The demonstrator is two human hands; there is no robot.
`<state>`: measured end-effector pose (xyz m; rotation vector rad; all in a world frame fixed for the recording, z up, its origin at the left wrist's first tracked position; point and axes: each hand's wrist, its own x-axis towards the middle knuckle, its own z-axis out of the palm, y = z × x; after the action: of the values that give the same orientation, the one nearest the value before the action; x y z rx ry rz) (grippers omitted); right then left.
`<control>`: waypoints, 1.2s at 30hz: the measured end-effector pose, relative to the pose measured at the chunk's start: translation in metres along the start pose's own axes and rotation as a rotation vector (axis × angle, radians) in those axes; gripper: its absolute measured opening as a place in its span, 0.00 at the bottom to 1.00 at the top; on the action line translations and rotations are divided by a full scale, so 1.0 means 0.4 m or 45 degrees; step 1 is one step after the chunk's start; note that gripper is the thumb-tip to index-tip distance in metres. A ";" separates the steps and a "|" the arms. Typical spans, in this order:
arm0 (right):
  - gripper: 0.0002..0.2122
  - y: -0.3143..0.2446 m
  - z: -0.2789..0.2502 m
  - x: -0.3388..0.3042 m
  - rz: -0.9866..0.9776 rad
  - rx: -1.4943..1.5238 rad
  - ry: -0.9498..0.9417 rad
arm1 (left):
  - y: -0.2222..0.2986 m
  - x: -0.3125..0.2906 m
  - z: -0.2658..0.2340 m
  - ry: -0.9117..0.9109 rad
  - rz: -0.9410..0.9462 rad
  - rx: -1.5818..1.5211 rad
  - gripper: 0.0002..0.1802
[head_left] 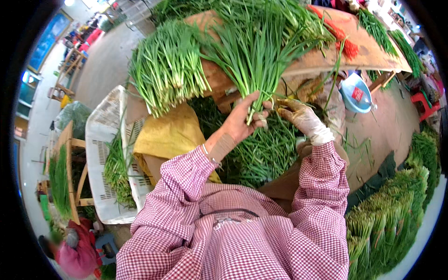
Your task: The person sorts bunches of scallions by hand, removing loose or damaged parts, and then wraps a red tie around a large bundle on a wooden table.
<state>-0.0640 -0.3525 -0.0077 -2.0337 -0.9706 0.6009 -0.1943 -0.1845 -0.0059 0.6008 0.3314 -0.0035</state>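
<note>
The left hand is clamped around the lower part of a bunch of green stalks, and its fingers hide much of the stalks' bases; only a few pale ends poke out below the grip. Upward from there the leaves fan out in front of the surface, where their tips blend into the heaped greens behind, so the bunch's upper limit is hard to trace.

The right hand, in a pale, stained glove, is just beside the bunch, to its right. Its fingers point toward the stalks, but their tips are hard to make out against the clutter, and I cannot tell whether that grip is closed on anything.

A thick layer of stalks lies on the surface to the left of the bunch. Loose green leaves lie below both hands, partly covered by the forearms. Farther left, a yellow cloth covers part of a white crate. At right, the tied bundles run into the dark lens rim.
</note>
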 end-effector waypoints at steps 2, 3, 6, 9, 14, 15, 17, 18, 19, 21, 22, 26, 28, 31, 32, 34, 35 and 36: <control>0.25 0.052 0.024 -0.037 0.101 0.279 -0.136 | -0.005 0.018 -0.054 -0.380 -0.028 -0.124 0.20; 0.26 0.038 0.026 -0.056 0.116 0.434 -0.181 | 0.000 0.006 -0.051 -0.348 -0.001 -0.059 0.25; 0.26 0.024 0.039 -0.063 0.137 0.803 -0.214 | 0.007 -0.032 -0.022 -0.204 -0.051 -0.014 0.29; 0.26 0.014 0.065 -0.022 0.142 0.916 -0.188 | -0.004 -0.057 -0.038 -0.089 0.055 0.264 0.29; 0.26 -0.032 0.118 0.033 0.185 0.954 -0.152 | 0.009 -0.080 -0.086 -0.220 -0.106 0.595 0.28; 0.24 -0.037 0.125 0.049 0.238 0.933 -0.195 | 0.008 -0.090 -0.088 -0.259 -0.128 0.569 0.28; 0.23 -0.054 0.126 0.049 0.264 1.074 -0.218 | 0.004 -0.105 -0.085 -0.337 -0.151 0.505 0.27; 0.23 -0.088 0.123 0.040 0.280 1.147 -0.228 | 0.000 -0.114 -0.080 -0.375 -0.154 0.470 0.27; 0.22 -0.126 0.112 0.033 0.319 1.180 -0.195 | -0.004 -0.118 -0.078 -0.418 -0.158 0.433 0.27; 0.23 -0.125 0.125 0.032 0.334 1.184 -0.189 | -0.016 -0.115 -0.091 -0.438 -0.205 0.378 0.27; 0.23 -0.121 0.134 0.032 0.338 1.185 -0.185 | -0.020 -0.110 -0.098 -0.449 -0.226 0.352 0.27; 0.25 -0.114 0.184 0.046 0.340 1.506 -0.388 | -0.037 -0.095 -0.136 -0.479 -0.295 0.368 0.27; 0.21 -0.093 0.181 0.047 0.367 1.390 -0.364 | -0.024 -0.095 -0.147 -0.425 -0.368 0.623 0.27; 0.17 -0.084 0.177 0.043 0.421 1.372 -0.269 | 0.030 -0.095 -0.147 -0.343 -0.453 1.321 0.28; 0.18 -0.070 0.174 0.039 0.448 1.346 -0.237 | 0.033 -0.092 -0.149 -0.292 -0.277 1.314 0.29; 0.19 -0.065 0.165 0.019 0.459 1.282 -0.248 | 0.033 -0.096 -0.167 -0.173 0.077 1.288 0.30; 0.19 -0.057 0.161 0.010 0.450 1.233 -0.294 | 0.042 -0.074 -0.177 -0.147 0.083 1.224 0.32; 0.19 -0.067 0.163 -0.008 0.431 1.228 -0.296 | 0.050 -0.074 -0.157 -0.093 0.115 1.038 0.31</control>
<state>-0.1219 -0.3151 -0.0233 -1.2557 -0.3125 1.2231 -0.2394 -0.1359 -0.0344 1.4192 0.2224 -0.0764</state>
